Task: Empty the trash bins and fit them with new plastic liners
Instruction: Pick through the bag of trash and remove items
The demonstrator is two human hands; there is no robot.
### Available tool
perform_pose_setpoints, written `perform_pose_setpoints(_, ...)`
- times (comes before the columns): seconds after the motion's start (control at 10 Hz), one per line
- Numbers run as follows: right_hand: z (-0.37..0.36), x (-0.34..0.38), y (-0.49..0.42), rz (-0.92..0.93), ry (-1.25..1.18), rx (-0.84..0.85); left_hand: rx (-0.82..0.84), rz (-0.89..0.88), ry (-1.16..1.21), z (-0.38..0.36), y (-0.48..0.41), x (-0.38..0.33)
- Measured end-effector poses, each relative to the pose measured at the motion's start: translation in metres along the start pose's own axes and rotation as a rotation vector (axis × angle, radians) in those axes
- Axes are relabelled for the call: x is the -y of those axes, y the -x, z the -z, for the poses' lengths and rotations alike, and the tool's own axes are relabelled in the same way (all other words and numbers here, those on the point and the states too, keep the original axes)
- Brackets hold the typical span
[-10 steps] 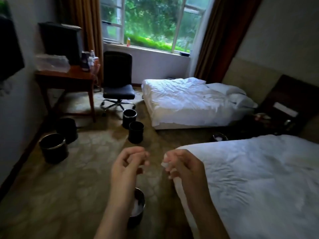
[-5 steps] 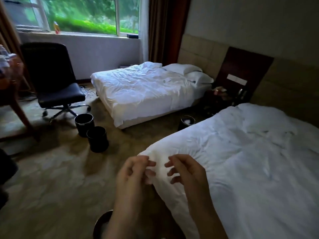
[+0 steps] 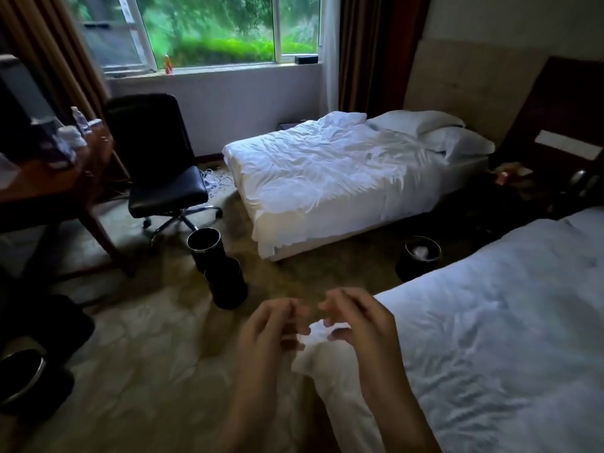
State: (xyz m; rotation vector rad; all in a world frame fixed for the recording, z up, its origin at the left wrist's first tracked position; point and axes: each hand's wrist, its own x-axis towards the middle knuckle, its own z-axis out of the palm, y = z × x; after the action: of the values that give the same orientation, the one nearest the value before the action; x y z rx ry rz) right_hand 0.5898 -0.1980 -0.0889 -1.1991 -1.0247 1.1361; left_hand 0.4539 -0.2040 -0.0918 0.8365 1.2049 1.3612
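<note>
My left hand point(image 3: 271, 325) and my right hand point(image 3: 359, 318) are raised close together in front of me, fingers curled. Between their fingertips they pinch a small crumpled white plastic liner point(image 3: 316, 332). Two black bins stand on the carpet ahead, one with a shiny rim point(image 3: 204, 244) and one nearer me point(image 3: 228, 284). A third bin point(image 3: 422, 253), holding white trash, sits between the two beds. At the lower left are a metal-rimmed bin point(image 3: 19, 377) and a dark one point(image 3: 49, 322) behind it.
The near bed point(image 3: 490, 338) fills the right side, its corner just under my hands. The far bed point(image 3: 327, 171) lies below the window. A black office chair point(image 3: 160, 178) and a wooden desk point(image 3: 49, 184) stand at the left. Carpet lies between them.
My view has swung left and back, bringing the desk and lower-left bins into sight. Both hands stay together at the white liner, which now shows more between the fingers.
</note>
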Motion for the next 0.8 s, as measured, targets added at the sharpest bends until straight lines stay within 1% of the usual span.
perform_pose_setpoints(0.1, 0.011, 0.008, -0.04, 0.018, -0.025, -0.007, 0.038, -0.038, -0.008, -0.023, -0.038, -0.006)
perform_pose_setpoints(0.2, 0.02, 0.008, -0.079, 0.015, -0.04, -0.049, 0.165, -0.059, -0.057, -0.039, -0.073, -0.012)
perform_pose_setpoints(0.3, 0.024, 0.01, -0.114, -0.077, 0.039, 0.004, 0.232, -0.058, -0.066, -0.054, -0.109, -0.018)
perform_pose_setpoints(0.4, 0.027, 0.005, -0.159, -0.06, 0.086, -0.157, 0.258, -0.039, -0.067, -0.073, -0.159, -0.02)
perform_pose_setpoints(0.5, 0.024, 0.01, -0.201, 0.001, 0.077, -0.297, 0.265, -0.023, -0.038, -0.1, -0.218, -0.023)
perform_pose_setpoints(0.6, 0.011, 0.009, -0.265, 0.028, 0.067, -0.394, 0.331, -0.03, -0.032, -0.116, -0.287, -0.033)
perform_pose_setpoints(0.7, -0.026, 0.009, -0.326, 0.014, 0.089, -0.442, 0.378, 0.019, -0.011, -0.117, -0.365, -0.051)
perform_pose_setpoints(0.8, -0.057, 0.009, -0.376, 0.002, 0.096, -0.433, 0.416, 0.056, 0.016, -0.113, -0.426, -0.07)
